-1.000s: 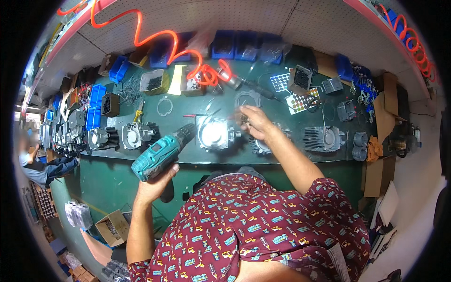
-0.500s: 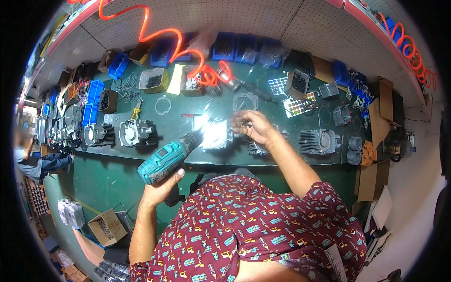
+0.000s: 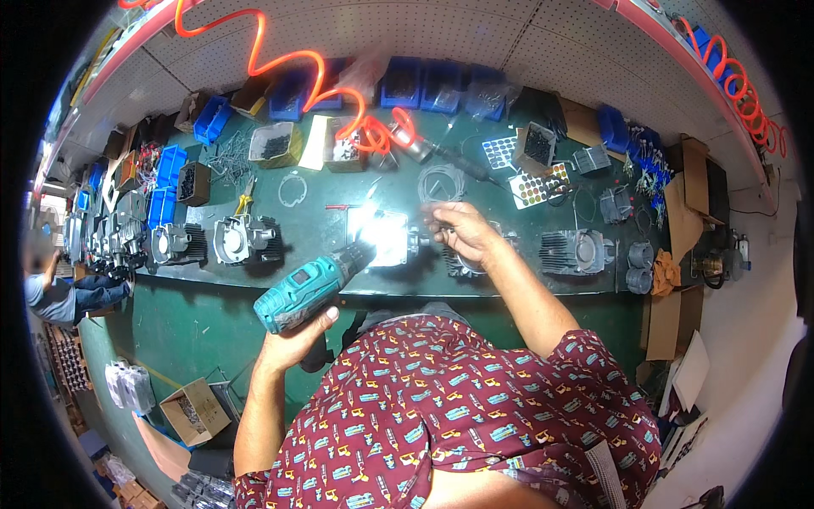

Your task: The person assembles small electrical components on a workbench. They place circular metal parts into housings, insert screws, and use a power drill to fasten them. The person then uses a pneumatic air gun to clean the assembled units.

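Observation:
My left hand (image 3: pixel 298 339) is wrapped round the grip of a teal cordless drill (image 3: pixel 303 290). The drill's black chuck points up and right at a grey metal housing (image 3: pixel 392 248), which is washed out by bright light, so I cannot see whether the bit touches it. Just right of that housing, my right hand (image 3: pixel 465 233) is held above the bench, thumb and fingers drawn together. What they pinch, if anything, is too small to make out. Under the right hand sits another finned metal housing (image 3: pixel 462 265), partly hidden.
More finned housings stand on the green bench, at left (image 3: pixel 242 239) and right (image 3: pixel 578 253). Behind them lie an air tool (image 3: pixel 462 164) on an orange coiled hose (image 3: pixel 315 81), pliers (image 3: pixel 246 197), a cable coil (image 3: pixel 441 182) and blue parts bins (image 3: pixel 401 83). A person (image 3: pixel 55 288) sits far left.
The drill and my left hand have shifted slightly right. My right hand has moved a little, its fingers drawn closer together and less blurred.

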Motion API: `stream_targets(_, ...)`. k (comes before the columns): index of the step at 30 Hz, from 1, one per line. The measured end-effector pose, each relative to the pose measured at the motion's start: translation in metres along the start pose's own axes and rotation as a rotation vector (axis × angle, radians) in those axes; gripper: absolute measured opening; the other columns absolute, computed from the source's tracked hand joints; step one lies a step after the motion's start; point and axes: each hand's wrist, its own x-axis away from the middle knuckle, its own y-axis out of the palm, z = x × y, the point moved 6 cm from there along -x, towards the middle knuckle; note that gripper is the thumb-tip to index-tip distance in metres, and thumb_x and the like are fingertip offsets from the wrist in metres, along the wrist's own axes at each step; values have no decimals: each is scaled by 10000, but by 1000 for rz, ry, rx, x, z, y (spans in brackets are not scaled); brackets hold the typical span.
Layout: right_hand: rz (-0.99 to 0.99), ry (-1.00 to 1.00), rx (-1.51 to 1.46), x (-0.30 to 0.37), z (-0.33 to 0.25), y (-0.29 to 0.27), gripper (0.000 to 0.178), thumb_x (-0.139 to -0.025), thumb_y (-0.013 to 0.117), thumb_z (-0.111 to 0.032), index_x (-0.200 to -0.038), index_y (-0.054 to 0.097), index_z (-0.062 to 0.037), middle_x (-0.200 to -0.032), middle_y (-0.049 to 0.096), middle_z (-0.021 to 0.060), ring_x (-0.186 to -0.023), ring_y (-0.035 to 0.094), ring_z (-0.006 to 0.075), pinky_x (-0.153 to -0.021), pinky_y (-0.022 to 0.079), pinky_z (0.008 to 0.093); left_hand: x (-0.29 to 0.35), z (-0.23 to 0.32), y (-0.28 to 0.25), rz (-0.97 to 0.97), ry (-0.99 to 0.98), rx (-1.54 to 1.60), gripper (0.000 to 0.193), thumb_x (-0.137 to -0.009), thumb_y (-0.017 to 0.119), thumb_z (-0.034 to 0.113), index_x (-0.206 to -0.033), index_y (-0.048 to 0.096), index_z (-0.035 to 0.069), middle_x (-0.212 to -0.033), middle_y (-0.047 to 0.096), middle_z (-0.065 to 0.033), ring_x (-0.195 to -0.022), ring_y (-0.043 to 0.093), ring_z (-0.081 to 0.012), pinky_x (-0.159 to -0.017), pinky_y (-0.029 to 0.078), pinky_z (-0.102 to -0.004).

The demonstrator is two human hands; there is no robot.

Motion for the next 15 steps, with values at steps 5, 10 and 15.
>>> stream_targets(5, -4, -8, -21, 2, 0, 8, 159, -970, 618, -145, -1105, 627, -63, -947, 655, 43, -765, 580, 95, -641, 497, 222, 1, -3, 1, 0, 9, 26, 290, -882, 758, 174, -1131, 666, 58, -999, 680, -13, -883, 616, -120, -774, 518, -290)
stream_targets(10, -40, 19, -111, -1, 6, 9, 140, -966, 639, -176, -1052, 625, -66, -928, 653, 47, -723, 569, 83, -600, 474, 204, 0, -4, 3, -4, -19, 51, 292, -878, 762, 179, -1126, 664, 60, -958, 671, -7, -820, 600, -111, -729, 514, -282)
stream_targets(15, -113, 46, -171, -1, 5, 16, 144, -963, 650, -191, -995, 611, -56, -870, 619, 35, -656, 496, 57, -505, 384, 169, 0, -3, 2, 3, 0, 72, 287, -884, 756, 187, -1119, 661, 54, -930, 660, -3, -795, 595, -109, -712, 511, -279)
